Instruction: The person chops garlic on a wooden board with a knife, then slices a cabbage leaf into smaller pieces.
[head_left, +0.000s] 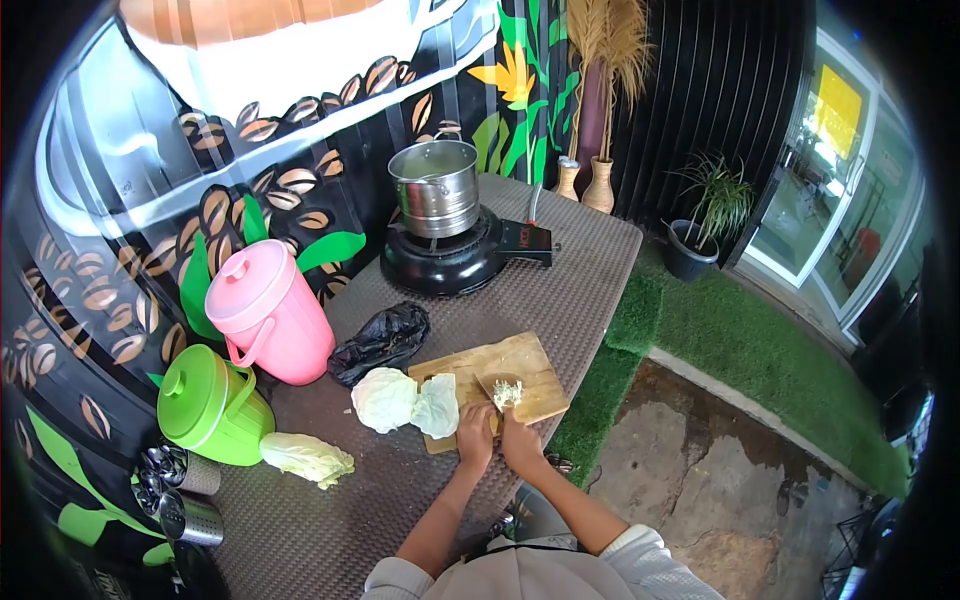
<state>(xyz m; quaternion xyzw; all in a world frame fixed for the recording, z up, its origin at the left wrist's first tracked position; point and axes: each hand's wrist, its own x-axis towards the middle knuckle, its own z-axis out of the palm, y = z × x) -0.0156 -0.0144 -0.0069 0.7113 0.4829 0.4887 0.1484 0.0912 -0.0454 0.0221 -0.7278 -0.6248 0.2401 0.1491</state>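
Note:
A wooden cutting board (540, 372) lies near the table's front edge with a small heap of shredded pale cabbage (507, 393) on it. My right hand (520, 440) is closed on a knife, whose blade (487, 387) points up and to the left beside the shreds. Just left of it, my left hand (475, 435) rests on the board with its fingers bent; what lies under them is hidden. A loose cabbage leaf (436, 404) overlaps the board's left side, touching a cabbage piece (384, 400) on the table.
On the brown woven table (300, 510) stand a steel pot (434, 195) on a black stove (430, 265), a pink jug (275, 320), a green jug (215, 410) and metal utensil holders (190, 518). A black plastic bag (380, 343) and a long cabbage (306, 457) lie nearby.

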